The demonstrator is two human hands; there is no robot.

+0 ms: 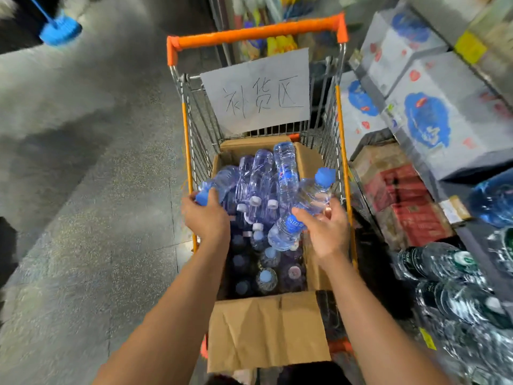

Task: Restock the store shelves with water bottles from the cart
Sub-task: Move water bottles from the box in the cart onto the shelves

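Orange foam wraps the handle of the wire cart (pixel 340 112), which stands at the centre of the head view with a handwritten paper sign (pixel 256 88) fixed inside its far end at 12 o'clock. A cardboard box (pixel 266 332) sits in the cart basket, its near flap folded out toward the person, and it is packed with clear water bottles (pixel 261 173): some lie stacked on their sides at the far end, others stand upright lower down, showing only their caps. The left hand (pixel 206 215) reaches in at 9 o'clock of the pile, fingers curled over the blue-capped end of a lying bottle (pixel 219 180). The right hand (pixel 326 227) is at 3 o'clock of the pile, fingers and thumb wrapped around a blue-capped bottle (pixel 315 193) that tilts cap-up toward the cart's right rim; a blue-labelled bottle (pixel 286 232) lies just beside its thumb, though whether the two touch cannot be told. The hands are apart, each gripping its own bottle. At 3 o'clock of the cart the store shelves (pixel 472 237) carry white-and-blue cartons (pixel 427 118) above, a red box (pixel 408 207) below them, and shrink-wrapped dark bottle packs (pixel 455 287) nearer the person. A blue broom head (pixel 59 30) shows at 10 o'clock over the speckled grey floor (pixel 97 218).
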